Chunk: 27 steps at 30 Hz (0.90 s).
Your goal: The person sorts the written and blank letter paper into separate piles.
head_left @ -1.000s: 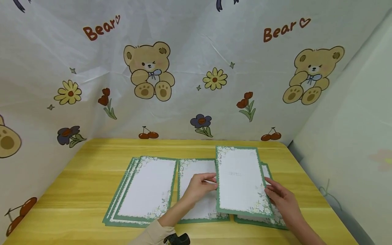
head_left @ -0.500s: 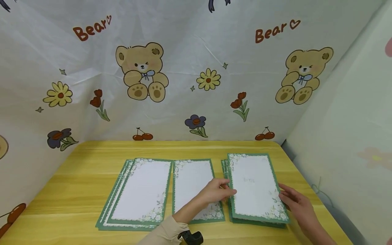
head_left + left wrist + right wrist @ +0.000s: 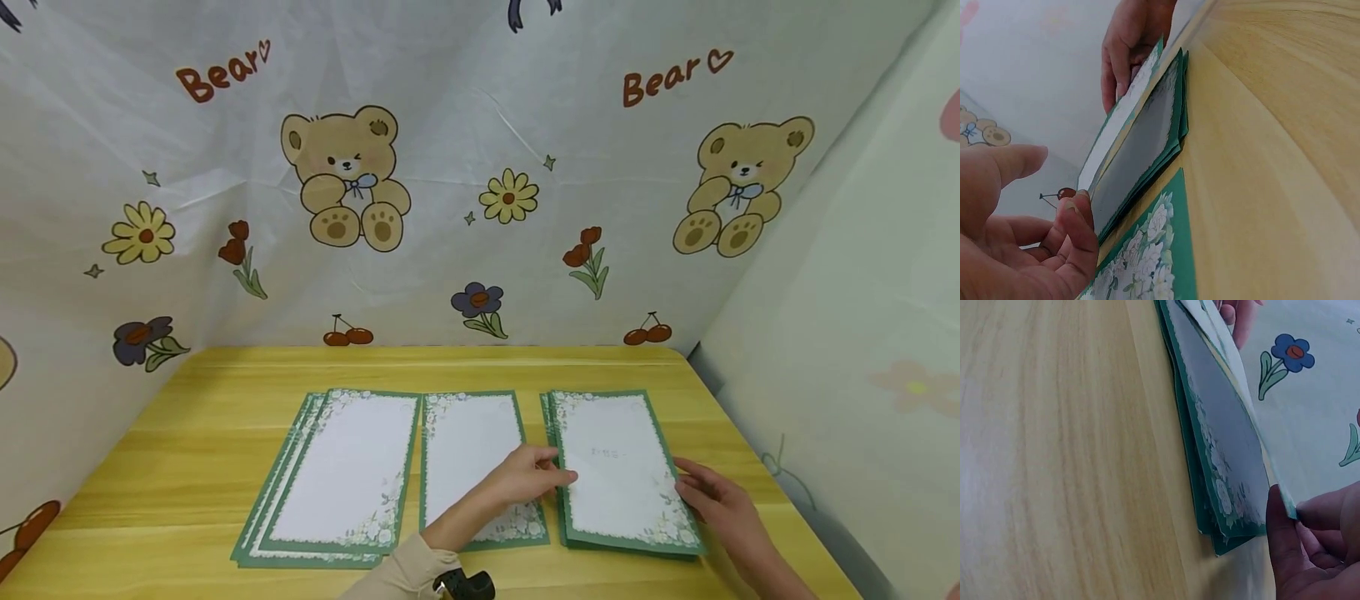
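Observation:
In the head view a white paper sheet (image 3: 615, 467) with a green, flower-trimmed border lies close over the right-hand pile. My left hand (image 3: 528, 475) is at its left edge; in the left wrist view its curled fingertips (image 3: 1075, 206) meet the paper while another finger stands apart. At the opposite edge my right hand (image 3: 723, 504) pinches the sheet between thumb and finger, which the right wrist view shows closely. Under it, the stack of matching sheets (image 3: 1213, 444) shows below a narrow gap in both wrist views.
One bordered sheet (image 3: 468, 450) lies in the middle, partly behind my left forearm. To its left is a fanned pile of similar sheets (image 3: 341, 475). The wood-patterned table (image 3: 157, 483) ends at a bear-printed cloth (image 3: 420, 292). A dark wrist device (image 3: 472, 583) sits on the left sleeve.
Both hands have carried the sheet right and lowered it over the right-hand pile, its lower edge now nearly lined up with it. The head view has swung slightly right.

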Motion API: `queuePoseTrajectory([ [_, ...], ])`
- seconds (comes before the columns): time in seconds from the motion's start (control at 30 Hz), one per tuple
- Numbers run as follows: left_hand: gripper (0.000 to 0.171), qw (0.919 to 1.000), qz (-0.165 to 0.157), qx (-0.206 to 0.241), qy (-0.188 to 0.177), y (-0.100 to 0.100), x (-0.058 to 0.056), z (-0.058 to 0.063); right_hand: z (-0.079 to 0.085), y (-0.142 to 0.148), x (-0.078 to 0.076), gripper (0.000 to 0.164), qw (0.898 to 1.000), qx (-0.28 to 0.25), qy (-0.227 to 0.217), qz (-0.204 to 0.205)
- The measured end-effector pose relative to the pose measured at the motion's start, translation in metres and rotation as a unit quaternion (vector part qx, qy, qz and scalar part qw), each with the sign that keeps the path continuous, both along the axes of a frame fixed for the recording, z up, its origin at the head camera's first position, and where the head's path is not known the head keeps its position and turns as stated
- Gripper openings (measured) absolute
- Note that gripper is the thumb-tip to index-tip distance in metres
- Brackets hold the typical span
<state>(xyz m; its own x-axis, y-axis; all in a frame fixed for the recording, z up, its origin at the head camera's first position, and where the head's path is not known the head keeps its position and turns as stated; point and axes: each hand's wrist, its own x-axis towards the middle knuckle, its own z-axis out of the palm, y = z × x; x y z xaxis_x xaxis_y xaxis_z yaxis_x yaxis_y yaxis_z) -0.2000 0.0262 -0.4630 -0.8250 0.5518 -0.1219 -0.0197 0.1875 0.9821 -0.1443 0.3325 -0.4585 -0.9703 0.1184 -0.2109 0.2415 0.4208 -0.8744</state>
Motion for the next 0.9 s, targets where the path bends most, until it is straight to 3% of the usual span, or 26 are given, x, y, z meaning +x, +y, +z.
queuePoseTrajectory([
  [0.17, 0.027, 0.9999, -0.006, -0.005, 0.014, -0.0014, 0.0001, 0.0003, -0.002, -0.0046, -0.0038, 0.058, 0.996, 0.085, 0.01, 0.008],
  [0.33, 0.047, 0.9996, -0.015, -0.007, 0.025, -0.0035, 0.0001, -0.0027, -0.004, -0.007, -0.0062, 0.053, 0.985, 0.168, 0.029, 0.025],
  [0.53, 0.048, 0.9997, -0.013, -0.01, 0.019, -0.0048, -0.0001, -0.0033, -0.0058, -0.0078, -0.0064, 0.054, 0.981, 0.187, 0.033, 0.04],
  [0.77, 0.048, 0.9995, -0.024, -0.006, 0.021, -0.008, 0.0025, 0.0002, -0.0034, -0.0051, -0.0088, 0.049, 0.966, 0.244, 0.068, 0.053],
  [0.9, 0.046, 0.9994, -0.026, -0.007, 0.019, -0.0096, 0.0037, 0.0026, 0.0022, -0.0069, -0.0083, 0.047, 0.965, 0.244, 0.078, 0.05],
])
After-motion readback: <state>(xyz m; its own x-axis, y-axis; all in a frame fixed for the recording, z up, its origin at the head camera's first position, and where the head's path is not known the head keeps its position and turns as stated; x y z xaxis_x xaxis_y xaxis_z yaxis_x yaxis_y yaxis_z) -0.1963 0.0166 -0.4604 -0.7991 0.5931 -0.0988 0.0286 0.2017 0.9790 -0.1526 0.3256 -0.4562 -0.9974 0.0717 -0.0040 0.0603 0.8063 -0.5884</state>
